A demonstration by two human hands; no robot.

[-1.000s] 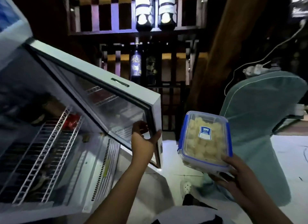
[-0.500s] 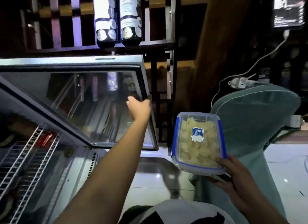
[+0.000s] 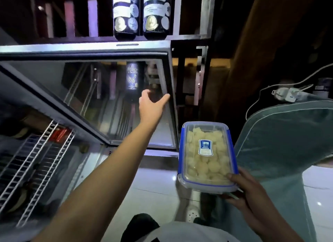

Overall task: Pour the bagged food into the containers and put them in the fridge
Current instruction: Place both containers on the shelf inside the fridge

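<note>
A clear container with a blue-rimmed lid (image 3: pixel 206 156) is full of pale yellow food pieces. My right hand (image 3: pixel 246 191) grips its near end from below, thumb on the lid, holding it in the air to the right of the fridge door. My left hand (image 3: pixel 152 105) is stretched out with relaxed fingers against the inner side of the glass fridge door (image 3: pixel 167 76), which stands swung wide. The fridge's interior with white wire shelves (image 3: pixel 36 167) lies at the left.
A dark wooden rack with wine bottles (image 3: pixel 126 14) stands behind the door. A green-covered chair (image 3: pixel 281 151) is at the right, with a white power strip and cable (image 3: pixel 284 94) above it. Glossy tiled floor (image 3: pixel 153 184) lies below.
The fridge door has swung further out, from half open to wide. My left hand went from gripping the door's edge to resting loosely against it. The container stayed in my right hand.
</note>
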